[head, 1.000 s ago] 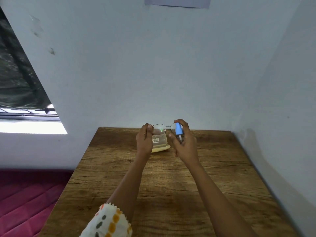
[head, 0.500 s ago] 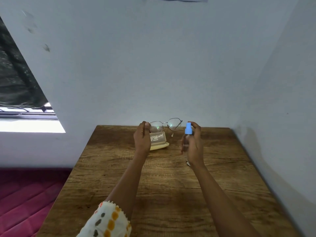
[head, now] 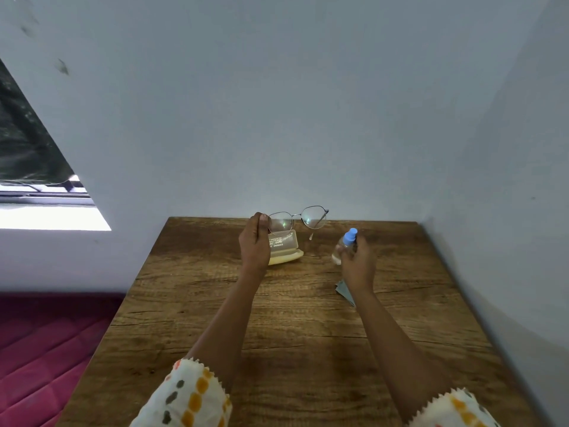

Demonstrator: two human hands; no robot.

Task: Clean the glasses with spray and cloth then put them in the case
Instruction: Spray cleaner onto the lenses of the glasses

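At the table's (head: pixel 277 334) far edge, toward 12 o'clock, the glasses (head: pixel 297 218) are held in the air by their left end. They are pinched between the curled fingers (head: pixel 262 224) and thumb of the left hand (head: pixel 254 241), and the lenses extend toward 3 o'clock from the grip. Left forearm reaches straight forward, with the back of the hand toward the camera. Right hand (head: pixel 357 263), at 3 o'clock of the left and apart from the glasses, grips the spray bottle (head: pixel 346 245). Its fingers wrap the clear body, and the blue cap is uppermost. Case (head: pixel 284 248), lid raised, lies on the table beneath the glasses, partly hidden by the left hand; its print is illegible. Cloth (head: pixel 345 289) shows only a corner at 6 o'clock of the right hand, the rest covered by the wrist. Whether the bottle's base touches the table cannot be told.
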